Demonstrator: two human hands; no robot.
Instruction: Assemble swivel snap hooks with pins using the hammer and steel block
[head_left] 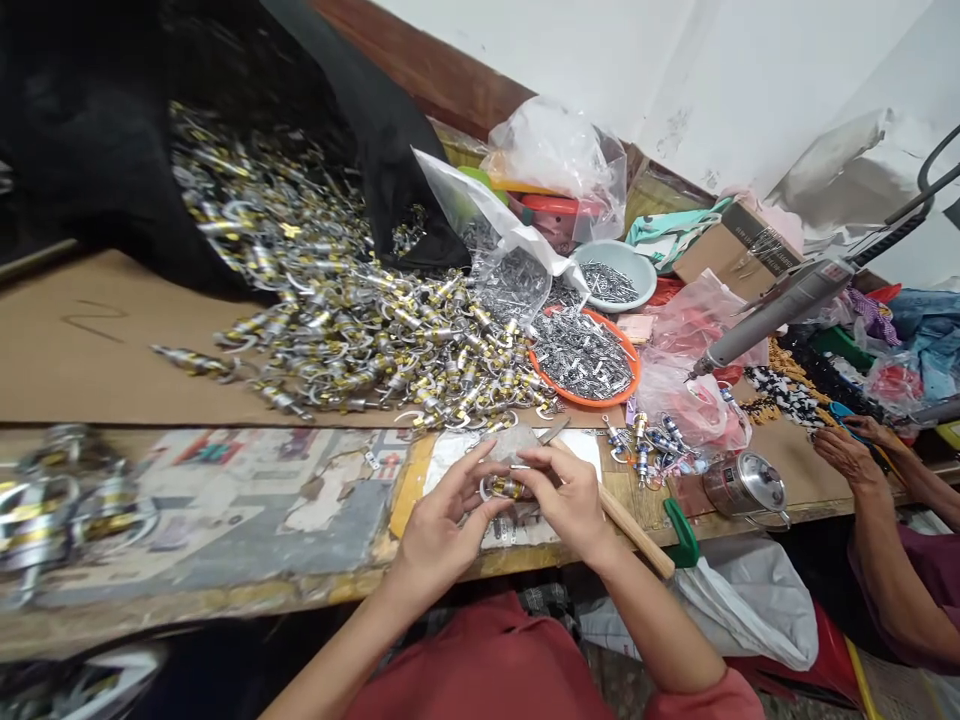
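Note:
Over the near edge of the bench, my left hand [445, 520] and my right hand [564, 495] meet around a small silver-and-gold metal fitting [507, 487] with a pale curved ring. Left thumb and fingers close on the fitting's ring side. The right fingers pinch at its other end, where a thin metal bit shows; its kind is unclear. Beneath the hands is a white sheet [589, 447] with small metal strips on it. A tool's wooden handle [637, 532] sticks out beside my right wrist. Just beyond lies a large heap of similar fittings [375, 340].
The heap spills from a black bag [97, 130]. Metal strips fill an orange basin [637, 375] and a pale basin [645, 265]. A metal mug [742, 485] stands right, below a grey powered tool [780, 310]. Another person's hands [851, 455] work at far right.

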